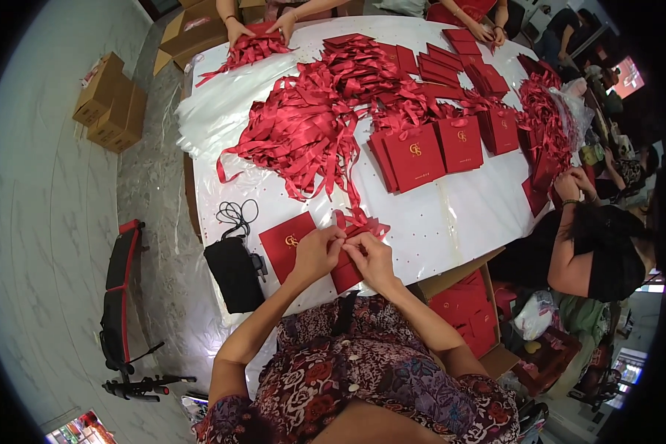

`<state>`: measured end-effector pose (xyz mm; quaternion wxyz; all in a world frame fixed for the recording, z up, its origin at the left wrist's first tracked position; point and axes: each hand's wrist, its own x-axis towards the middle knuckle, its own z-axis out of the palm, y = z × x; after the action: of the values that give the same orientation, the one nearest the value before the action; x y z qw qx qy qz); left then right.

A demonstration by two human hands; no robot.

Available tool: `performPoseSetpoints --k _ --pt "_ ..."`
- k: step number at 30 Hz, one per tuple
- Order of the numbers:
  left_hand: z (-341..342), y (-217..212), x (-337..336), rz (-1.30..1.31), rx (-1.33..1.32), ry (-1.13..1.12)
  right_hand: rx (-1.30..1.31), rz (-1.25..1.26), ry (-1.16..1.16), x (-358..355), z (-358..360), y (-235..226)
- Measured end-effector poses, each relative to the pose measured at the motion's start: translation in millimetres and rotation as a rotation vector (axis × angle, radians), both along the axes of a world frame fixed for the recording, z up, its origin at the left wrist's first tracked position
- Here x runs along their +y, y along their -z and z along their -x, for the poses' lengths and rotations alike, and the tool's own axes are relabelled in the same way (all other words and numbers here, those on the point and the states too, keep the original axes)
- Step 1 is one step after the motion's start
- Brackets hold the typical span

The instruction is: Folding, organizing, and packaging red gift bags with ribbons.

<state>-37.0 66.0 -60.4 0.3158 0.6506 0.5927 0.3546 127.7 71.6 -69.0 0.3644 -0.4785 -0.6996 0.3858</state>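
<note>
At the near edge of the table, my left hand (318, 254) and my right hand (372, 260) meet, fingertips pinched close together. Between them is a red ribbon (357, 220), and both hands appear closed on it, though the fingers partly hide it. Under my hands lies a small red paper bag (345, 275), mostly covered. Another flat red bag (288, 238) with a gold emblem rests beside my left hand. Beyond my hands, a big tangled heap of red ribbons (300, 129) spreads over the white table (422, 222).
A black pouch (233, 275) with a cable (237, 216) lies at the left edge. Red bags (416, 157) stand in stacks further right. An open cardboard box (462, 314) of red pieces sits by my right arm. Several other people work around the table.
</note>
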Motion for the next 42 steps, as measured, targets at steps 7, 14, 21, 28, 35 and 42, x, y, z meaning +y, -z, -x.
performPoseSetpoints --k 7,14,21,28,35,42 --pt "3.7 -6.9 -1.9 0.019 0.119 0.056 -0.369 -0.263 -0.242 25.8 -19.1 -29.9" --pt "5.2 2.3 -6.4 -0.106 0.069 0.168 -0.217 0.182 -0.470 47.3 -38.1 -17.4" --pt "7.1 -1.0 -5.0 -0.291 0.187 0.305 0.012 0.585 -0.580 64.7 -30.9 -12.7" --pt "3.3 -2.5 -4.8 -0.286 0.147 0.308 0.137 0.621 -0.594 63.4 -30.7 5.2" --pt "-3.5 -6.9 -15.1 -0.108 0.039 0.406 0.318 0.850 -0.342 63.3 -30.5 37.8" --pt "15.2 25.8 -12.1 0.100 0.139 0.205 0.332 0.409 0.000 85.5 -45.2 36.9"
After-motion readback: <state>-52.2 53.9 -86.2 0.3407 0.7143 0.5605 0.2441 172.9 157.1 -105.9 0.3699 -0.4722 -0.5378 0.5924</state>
